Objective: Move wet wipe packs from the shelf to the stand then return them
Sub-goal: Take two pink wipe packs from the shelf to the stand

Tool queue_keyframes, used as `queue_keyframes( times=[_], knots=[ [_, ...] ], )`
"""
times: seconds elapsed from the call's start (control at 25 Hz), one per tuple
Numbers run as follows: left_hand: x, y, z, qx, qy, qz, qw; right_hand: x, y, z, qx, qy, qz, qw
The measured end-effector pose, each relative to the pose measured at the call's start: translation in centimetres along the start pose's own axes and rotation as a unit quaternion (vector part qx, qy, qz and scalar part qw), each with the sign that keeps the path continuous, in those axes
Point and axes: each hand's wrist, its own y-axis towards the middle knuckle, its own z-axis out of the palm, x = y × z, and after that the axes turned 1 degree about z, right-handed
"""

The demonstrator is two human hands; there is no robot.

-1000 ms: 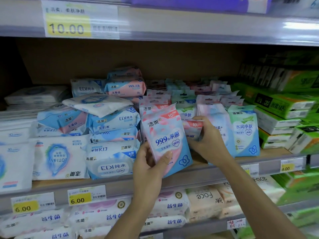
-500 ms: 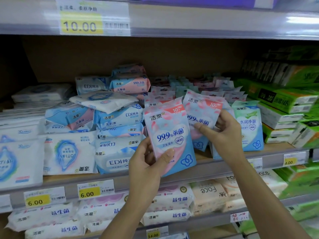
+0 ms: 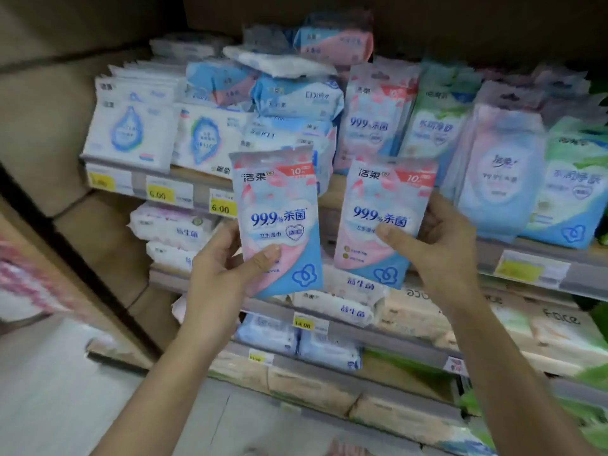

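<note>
A shop shelf (image 3: 194, 187) fills my view, several tiers of it, and the front rail carries yellow price tags (image 3: 223, 208) marked 6.00. The tier I am facing is crammed. White packs (image 3: 131, 133) with a blue drop stand at its left end, and blue packs (image 3: 296, 100) are piled in the middle. To their right a row of pink packs (image 3: 375, 123) stands upright just beside green packs (image 3: 434, 126). Pale packs (image 3: 500, 169) stand further right. The tier below holds beige packs (image 3: 559, 324) on its right side, and grey floor (image 3: 49, 383) shows at lower left. The edges of my view are smeared, so I cannot read the small print out there.

I have one wet wipe pack in each hand. Both are off the shelf and held up in front of it, printed faces toward me, each reading 99.9%.

My left hand (image 3: 223, 268) grips the left pack (image 3: 279, 199) low on its left side. The thumb lies across the front near the bottom, and the fingers (image 3: 230, 232) curl round the edge to the back. This pack stands nearly upright, with its top leaning a little left.

My right hand (image 3: 434, 248) holds the right pack (image 3: 378, 199) by its right side. The thumb presses the front just under the lettering, and the fingers wrap behind the edge. Its top leans a little right.

The two packs hang side by side at about the same height, apart, with a gap of shelf showing between them.
</note>
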Motion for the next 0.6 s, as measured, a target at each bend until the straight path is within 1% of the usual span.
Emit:
queue_keyframes(
  times=[0.08, 0.2, 0.36, 0.44, 0.52, 0.6],
  knots=[
    [0.6, -4.0, -2.1, -0.056, 0.016, -0.020, 0.998, -0.6, -1.9, 2.4, 0.078, -0.008, 0.030, 0.996],
    [0.2, -10.0, -5.8, -0.149, 0.030, -0.035, 0.988, -1.0, -5.1, 7.0, 0.190, -0.023, 0.037, 0.981],
    [-1.1, -18.4, -11.5, -0.284, 0.048, -0.035, 0.957, -0.2, -9.8, 14.7, 0.323, 0.033, 0.056, 0.944],
    [-1.8, -23.1, -14.4, -0.354, 0.042, -0.037, 0.933, 0.9, -12.4, 19.2, 0.394, 0.048, 0.052, 0.916],
    [-2.5, -28.9, -17.4, -0.431, 0.038, -0.033, 0.901, 2.6, -16.3, 24.4, 0.472, 0.079, 0.063, 0.876],
    [-3.3, -34.6, -20.0, -0.501, 0.036, -0.026, 0.864, 4.3, -20.6, 29.1, 0.533, 0.102, 0.059, 0.838]
  ],
)
